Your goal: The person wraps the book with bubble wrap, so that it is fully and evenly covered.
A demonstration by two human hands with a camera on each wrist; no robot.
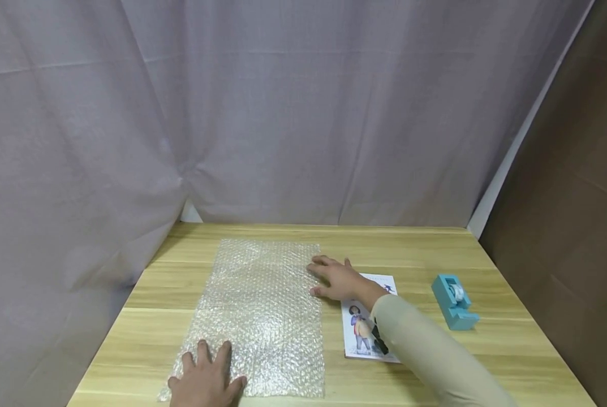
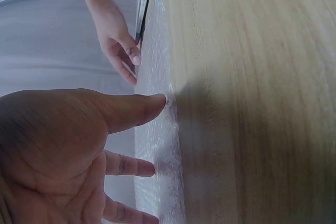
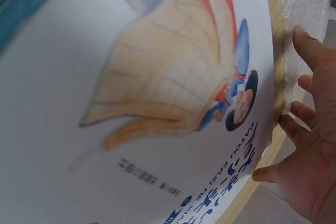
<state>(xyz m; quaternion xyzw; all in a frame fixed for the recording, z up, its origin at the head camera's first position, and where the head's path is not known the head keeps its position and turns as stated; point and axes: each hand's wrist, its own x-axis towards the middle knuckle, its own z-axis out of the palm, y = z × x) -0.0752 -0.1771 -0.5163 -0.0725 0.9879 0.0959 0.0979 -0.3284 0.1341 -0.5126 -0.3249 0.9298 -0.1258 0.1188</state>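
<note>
A sheet of clear bubble wrap (image 1: 262, 316) lies flat on the wooden table. My left hand (image 1: 206, 376) rests on its near left corner, fingers spread; in the left wrist view the thumb and fingers (image 2: 136, 167) touch the sheet's near edge. At the sheet's upper right edge is my right hand (image 1: 336, 280), its fingers extended and fingertips on the wrap. Beneath the right wrist lies a white picture book (image 1: 359, 339) with drawn figures on its cover, partly hidden by the forearm. The right wrist view shows that cover (image 3: 63, 145) close up.
A blue tape dispenser (image 1: 453, 302) with a roll of clear tape stands on the right of the table (image 1: 507, 350). Grey cloth (image 1: 303, 113) hangs behind and to the left, and a brown cloth (image 1: 563, 198) hangs along the right side.
</note>
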